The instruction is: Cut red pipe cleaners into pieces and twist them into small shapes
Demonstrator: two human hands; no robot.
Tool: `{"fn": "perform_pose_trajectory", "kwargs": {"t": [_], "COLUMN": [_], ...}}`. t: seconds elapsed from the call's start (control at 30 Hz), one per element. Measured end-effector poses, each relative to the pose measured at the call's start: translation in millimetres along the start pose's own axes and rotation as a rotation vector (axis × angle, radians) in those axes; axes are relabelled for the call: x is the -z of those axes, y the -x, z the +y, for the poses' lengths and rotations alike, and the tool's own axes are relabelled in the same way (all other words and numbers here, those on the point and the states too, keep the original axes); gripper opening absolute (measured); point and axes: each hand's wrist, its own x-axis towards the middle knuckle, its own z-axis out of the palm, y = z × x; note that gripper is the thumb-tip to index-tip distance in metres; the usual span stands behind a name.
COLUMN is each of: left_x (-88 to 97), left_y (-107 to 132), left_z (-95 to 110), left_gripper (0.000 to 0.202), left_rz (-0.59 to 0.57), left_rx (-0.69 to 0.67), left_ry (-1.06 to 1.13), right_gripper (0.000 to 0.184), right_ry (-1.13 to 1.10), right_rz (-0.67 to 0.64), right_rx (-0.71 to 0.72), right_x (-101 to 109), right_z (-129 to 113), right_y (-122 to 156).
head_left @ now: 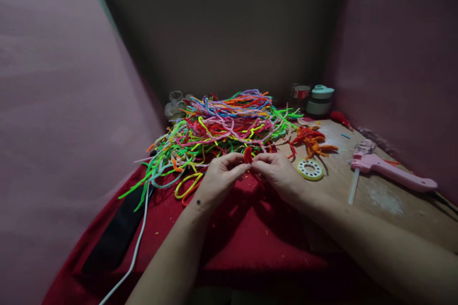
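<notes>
My left hand point(219, 177) and my right hand point(276, 171) meet over a red cloth point(250, 233), fingers pinched together. Between their fingertips stands a small red pipe-cleaner piece point(247, 154), held by both hands. Just beyond the hands lies a big tangled heap of coloured pipe cleaners point(229, 124) in green, pink, yellow, orange and blue. A yellow pipe-cleaner loop point(188, 186) lies left of my left hand.
A pink glue gun point(390, 169) lies on the wooden table point(393, 200) at the right. A white-and-yellow ring point(310, 169) sits near my right hand, with red-orange pipe-cleaner bits point(313, 142) behind it. Jars point(320, 100) stand at the back. A white cable point(138, 243) runs down the left. Pink walls close both sides.
</notes>
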Motion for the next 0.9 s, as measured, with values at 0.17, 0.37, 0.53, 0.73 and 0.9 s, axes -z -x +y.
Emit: {"fn": "perform_pose_trajectory", "kwargs": {"t": [0.17,0.37,0.53,0.73,0.9], "left_x": [-5.3,-12.6,-16.9,-22.2,-22.3], "left_y": [1.2,3.5,5.6,11.5,11.6], "left_z": [-3.9,-5.6,-7.5,-12.0,-13.4], "left_gripper": [0.014,0.011,0.011,0.009,0.011], "left_rz": [0.128,0.143,0.210,0.310,0.309], "left_rx": [-0.111,-0.124,-0.243,-0.491,-0.451], "left_ry": [-0.102,-0.115,-0.269,-0.560,-0.534], "right_gripper": [0.015,0.016,0.015,0.015,0.012], "right_ry": [0.197,0.302,0.210,-0.151,0.035], "right_rz": [0.060,0.077,0.096,0.023,0.032], "right_rx": [0.097,0.187,0.142,0.051,0.121], "right_x": [-0.6,-1.0,-3.5,-5.5,-8.8], "right_z": [-7.4,-9.7,-10.9,-0.7,-5.0], "right_y": [0.9,4.2,5.3,0.4,3.6]}}
